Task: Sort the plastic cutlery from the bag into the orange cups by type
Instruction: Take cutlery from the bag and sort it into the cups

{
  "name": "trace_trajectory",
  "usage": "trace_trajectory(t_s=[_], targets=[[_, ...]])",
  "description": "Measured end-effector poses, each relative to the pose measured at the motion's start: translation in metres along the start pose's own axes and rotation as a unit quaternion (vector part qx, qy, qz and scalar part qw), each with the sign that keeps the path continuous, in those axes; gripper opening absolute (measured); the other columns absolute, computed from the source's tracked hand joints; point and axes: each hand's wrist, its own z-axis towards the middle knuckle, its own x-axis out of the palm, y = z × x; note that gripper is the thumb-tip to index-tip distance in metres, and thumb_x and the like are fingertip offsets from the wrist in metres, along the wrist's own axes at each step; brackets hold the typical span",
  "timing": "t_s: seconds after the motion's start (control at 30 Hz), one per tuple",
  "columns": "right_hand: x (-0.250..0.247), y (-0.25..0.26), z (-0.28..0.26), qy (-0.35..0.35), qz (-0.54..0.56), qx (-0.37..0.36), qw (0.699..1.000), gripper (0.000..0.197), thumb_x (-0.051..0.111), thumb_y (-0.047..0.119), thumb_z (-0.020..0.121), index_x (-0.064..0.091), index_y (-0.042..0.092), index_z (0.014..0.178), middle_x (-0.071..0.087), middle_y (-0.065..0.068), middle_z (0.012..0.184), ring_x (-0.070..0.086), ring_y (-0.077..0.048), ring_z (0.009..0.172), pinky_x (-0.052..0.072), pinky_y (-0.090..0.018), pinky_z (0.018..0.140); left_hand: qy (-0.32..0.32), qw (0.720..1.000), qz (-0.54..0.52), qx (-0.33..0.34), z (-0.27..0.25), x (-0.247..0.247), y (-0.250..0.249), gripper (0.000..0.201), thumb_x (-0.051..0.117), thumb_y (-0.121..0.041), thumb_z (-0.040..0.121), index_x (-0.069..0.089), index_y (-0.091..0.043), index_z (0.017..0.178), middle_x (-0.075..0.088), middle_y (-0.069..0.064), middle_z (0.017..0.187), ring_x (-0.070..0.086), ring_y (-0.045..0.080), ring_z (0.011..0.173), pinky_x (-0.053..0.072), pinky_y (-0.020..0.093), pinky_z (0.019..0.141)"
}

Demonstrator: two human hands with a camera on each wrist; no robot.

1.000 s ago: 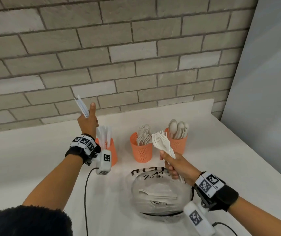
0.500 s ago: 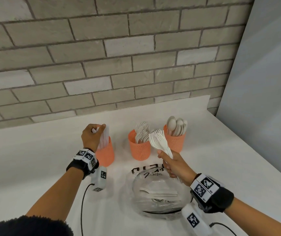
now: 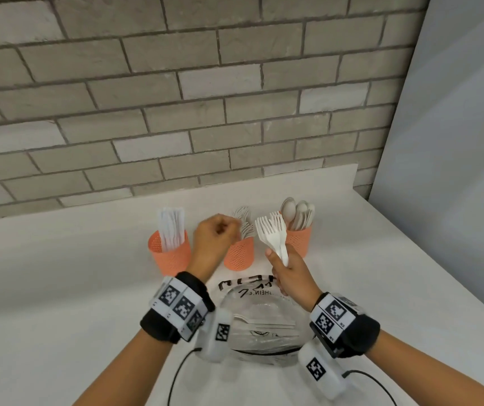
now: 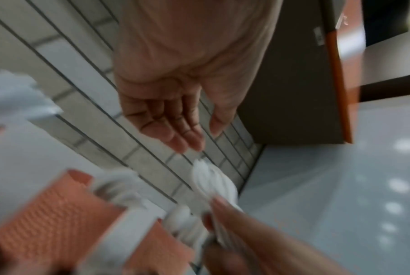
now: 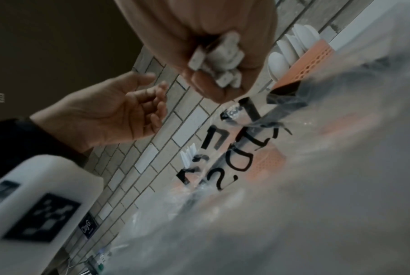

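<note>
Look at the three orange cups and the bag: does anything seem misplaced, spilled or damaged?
Nothing stands out. The knives cup, forks cup and spoons cup stand upright, each holding one type. The right hand grips a bunch of forks; the left hand is empty. A few pieces remain in the bag.

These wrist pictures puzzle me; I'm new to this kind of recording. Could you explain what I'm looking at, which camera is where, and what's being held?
No machine here: a person wears one camera on the head and one on each wrist. The head view looks down at a white counter with three orange perforated plastic cups: knives left, forks middle, spoons right. A clear plastic bag still holding some cutlery lies nearest the person. The right hand grips a bunch of white plastic forks; the right wrist view shows their handle ends. The left hand holds nothing, fingers relaxed, near the middle cup. The left wrist view is blurred.
</note>
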Motion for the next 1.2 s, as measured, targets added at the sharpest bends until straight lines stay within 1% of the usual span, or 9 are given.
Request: trace_trajectory(t_s=[0.07, 0.17, 0.37, 0.57, 0.7, 0.87, 1.03, 1.13, 1.2], targets=[[-0.001, -0.006, 0.001, -0.017, -0.025, 0.001, 1.0, 0.021, 0.047, 0.031, 0.095, 0.046, 0.02, 0.113, 0.041, 0.013, 0.065, 0.047, 0.004, 0.043, 0.034, -0.009, 0.04, 0.022, 0.999, 0.021, -0.022, -0.013, 0.023, 0.001, 0.014, 0.062, -0.025, 0.085, 0.064, -0.014, 0.077, 0.067, 0.003, 0.077, 0.058, 0.012, 0.066, 0.05, 0.026, 0.068], [-0.004, -0.008, -0.002, -0.027, -0.063, -0.005, 0.998, 0.027, 0.046, 0.031, 0.096, 0.045, 0.017, 0.118, 0.05, 0.013, 0.075, 0.047, 0.001, 0.058, 0.035, -0.01, 0.048, 0.006, 0.997, 0.069, -0.028, -0.024, 0.05, 0.001, 0.022, 0.067, -0.04, 0.08, 0.06, -0.021, 0.072, 0.064, -0.009, 0.067, 0.057, 0.006, 0.061, 0.048, 0.023, 0.063], [-0.009, -0.007, -0.016, -0.027, -0.148, -0.022, 0.988, 0.031, 0.047, 0.017, 0.095, 0.041, 0.005, 0.123, 0.065, -0.014, 0.099, 0.064, -0.028, 0.083, 0.051, -0.037, 0.072, -0.013, 0.976, 0.216, -0.01, -0.026, 0.074, -0.007, 0.031, 0.058, -0.043, 0.085, 0.057, -0.013, 0.08, 0.056, -0.006, 0.067, 0.054, 0.013, 0.063, 0.03, 0.02, 0.046], [-0.024, -0.001, -0.022, 0.009, -0.007, 0.007, 1.0, 0.027, 0.053, 0.019, 0.093, 0.045, 0.015, 0.118, 0.053, 0.008, 0.072, 0.051, 0.004, 0.044, 0.034, -0.008, 0.04, -0.019, 0.985, 0.172, -0.01, -0.028, 0.078, -0.003, 0.027, 0.046, -0.021, 0.092, 0.05, -0.007, 0.069, 0.063, 0.011, 0.067, 0.058, 0.027, 0.064, 0.041, 0.031, 0.055], [-0.026, 0.001, -0.027, 0.023, 0.08, 0.04, 0.996, 0.021, 0.05, 0.028, 0.094, 0.046, 0.018, 0.111, 0.043, 0.007, 0.055, 0.035, 0.0, 0.034, 0.025, -0.015, 0.034, -0.044, 0.996, 0.079, -0.023, -0.035, 0.082, 0.005, 0.025, 0.041, -0.01, 0.094, 0.05, -0.007, 0.07, 0.055, 0.007, 0.061, 0.052, 0.02, 0.056, 0.039, 0.027, 0.054], [-0.025, 0.001, -0.031, 0.026, 0.109, 0.023, 0.993, 0.026, 0.037, 0.03, 0.099, 0.047, 0.016, 0.119, 0.049, 0.012, 0.049, 0.036, 0.0, 0.032, 0.024, -0.013, 0.032, -0.037, 0.993, -0.07, -0.088, -0.046, 0.091, 0.008, 0.027, 0.039, -0.026, 0.098, 0.062, -0.013, 0.103, 0.067, 0.006, 0.088, 0.063, 0.02, 0.077, 0.052, 0.035, 0.072], [-0.027, -0.001, -0.034, 0.077, 0.078, -0.002, 0.994, 0.031, 0.034, 0.033, 0.099, 0.045, 0.015, 0.121, 0.044, -0.003, 0.055, 0.034, -0.006, 0.031, 0.028, -0.017, 0.031, 0.034, 0.988, -0.118, -0.098, -0.049, 0.091, 0.005, 0.034, 0.053, -0.041, 0.09, 0.062, -0.016, 0.111, 0.069, 0.006, 0.083, 0.06, 0.013, 0.057, 0.047, 0.024, 0.049], [-0.031, -0.001, -0.035, 0.108, 0.067, -0.002, 0.992, 0.031, 0.034, 0.033, 0.099, 0.043, 0.022, 0.126, 0.044, -0.001, 0.047, 0.036, -0.007, 0.031, 0.031, -0.017, 0.032, 0.054, 0.972, -0.188, -0.128, -0.05, 0.087, 0.002, 0.03, 0.061, -0.032, 0.087, 0.063, -0.014, 0.111, 0.071, 0.006, 0.084, 0.065, 0.014, 0.065, 0.047, 0.021, 0.05], [-0.034, 0.003, -0.036, 0.134, 0.062, -0.001, 0.989, 0.028, 0.037, 0.035, 0.096, 0.052, 0.016, 0.11, 0.046, 0.003, 0.043, 0.038, -0.008, 0.03, 0.034, -0.018, 0.033, 0.079, 0.957, -0.24, -0.142, -0.051, 0.085, 0.001, 0.026, 0.059, -0.025, 0.088, 0.062, -0.013, 0.112, 0.074, 0.004, 0.085, 0.068, 0.013, 0.072, 0.048, 0.022, 0.057]])
